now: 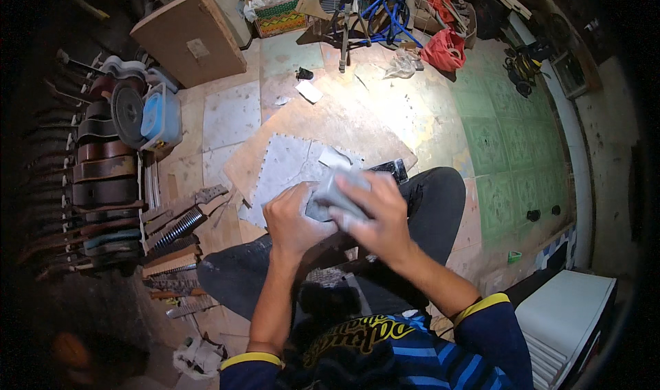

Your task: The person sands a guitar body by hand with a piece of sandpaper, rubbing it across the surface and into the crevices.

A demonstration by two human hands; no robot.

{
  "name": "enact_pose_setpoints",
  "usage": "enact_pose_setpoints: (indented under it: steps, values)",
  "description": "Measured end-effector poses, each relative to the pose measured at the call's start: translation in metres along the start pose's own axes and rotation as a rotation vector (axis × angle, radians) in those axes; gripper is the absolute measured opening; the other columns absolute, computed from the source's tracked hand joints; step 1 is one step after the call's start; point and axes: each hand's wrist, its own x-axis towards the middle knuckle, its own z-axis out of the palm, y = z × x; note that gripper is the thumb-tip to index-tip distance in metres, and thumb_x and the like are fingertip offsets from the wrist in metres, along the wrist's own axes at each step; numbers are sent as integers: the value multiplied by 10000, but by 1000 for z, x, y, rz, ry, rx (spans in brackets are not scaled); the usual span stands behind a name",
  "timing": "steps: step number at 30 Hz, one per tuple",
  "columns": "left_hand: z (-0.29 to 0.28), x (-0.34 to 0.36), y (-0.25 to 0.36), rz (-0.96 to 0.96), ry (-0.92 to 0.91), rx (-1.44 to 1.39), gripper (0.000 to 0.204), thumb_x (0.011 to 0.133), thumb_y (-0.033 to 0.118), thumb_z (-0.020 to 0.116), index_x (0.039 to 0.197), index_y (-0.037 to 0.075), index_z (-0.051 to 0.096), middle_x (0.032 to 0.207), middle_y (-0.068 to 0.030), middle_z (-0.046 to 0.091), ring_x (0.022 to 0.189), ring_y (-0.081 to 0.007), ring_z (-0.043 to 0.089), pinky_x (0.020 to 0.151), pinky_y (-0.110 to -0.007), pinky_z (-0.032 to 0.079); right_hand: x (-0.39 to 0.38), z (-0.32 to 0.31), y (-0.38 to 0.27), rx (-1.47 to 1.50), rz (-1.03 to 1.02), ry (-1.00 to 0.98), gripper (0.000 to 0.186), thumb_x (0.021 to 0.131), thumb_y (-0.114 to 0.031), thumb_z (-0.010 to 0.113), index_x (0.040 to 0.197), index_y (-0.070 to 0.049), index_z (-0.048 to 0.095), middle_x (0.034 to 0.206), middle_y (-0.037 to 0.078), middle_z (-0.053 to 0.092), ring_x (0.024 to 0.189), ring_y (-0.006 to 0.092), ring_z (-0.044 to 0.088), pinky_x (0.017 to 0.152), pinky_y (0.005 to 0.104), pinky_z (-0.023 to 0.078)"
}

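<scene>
A grey, dusty, block-like piece [328, 192] is held in front of my lap; motion blurs its outline, and I cannot make out its kind. My left hand [295, 218], pale with dust, is wrapped round its left side. My right hand [378, 215], partly smeared by motion, closes over its right side with the thumb below. Whether there is a second grey thing under the right fingers, I cannot tell. Beneath and beyond the hands lies a pale grey sheet [278, 166] with a notched edge. A small white paper [335, 158] lies on it.
The pale sheet lies on a brown board [316, 120]. A black flat object [390, 169] rests by my right knee. Saws [182, 228] and other tools lie to the left, near a rack of curved pieces [106, 149]. Beyond are blue tubing [392, 15] and a red bag [443, 50].
</scene>
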Motion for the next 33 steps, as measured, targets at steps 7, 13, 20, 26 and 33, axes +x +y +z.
enact_pose_setpoints:
  steps: [7, 13, 20, 26, 33]
  values:
    - [-6, 8, 1, -42, -35, 8, 357, 707, 271, 815, 975, 47, 740, 850, -156, 739, 801, -345, 750, 711, -391, 576, 15, 5, 2, 158, 85, 20, 578, 718, -171, 866, 1277, -114, 735, 1233, 160, 698, 1061, 346, 640, 932, 444, 513]
    - [2, 7, -4, 36, 20, -30, 431, 633, 329, 891, 933, 67, 726, 809, -135, 725, 732, -327, 730, 674, -382, 570, -4, -1, 5, 6, -75, -37, 547, 748, -201, 861, 1278, -132, 744, 1216, 172, 700, 1065, 347, 648, 941, 435, 519]
    - [-6, 20, -6, -57, 8, -38, 454, 634, 364, 913, 959, 88, 757, 856, -139, 758, 786, -319, 749, 719, -384, 584, 30, -17, 10, 469, 429, 113, 537, 900, -170, 810, 1385, -14, 641, 1270, 150, 702, 1157, 187, 659, 1015, 329, 502]
    - [-9, 21, -4, -179, -106, -140, 278, 872, 342, 739, 972, 83, 745, 849, -158, 740, 808, -357, 734, 728, -410, 560, -25, -36, 18, 511, 564, 120, 552, 908, -155, 811, 1405, -7, 620, 1238, 107, 697, 1122, 154, 644, 998, 308, 494]
    - [-7, 24, -8, -311, -138, -32, 223, 964, 265, 627, 955, 66, 726, 826, -179, 722, 760, -391, 704, 683, -426, 527, -53, -39, 17, 646, 641, 196, 568, 907, -124, 812, 1413, 11, 592, 1231, 91, 694, 1113, 150, 651, 998, 303, 500]
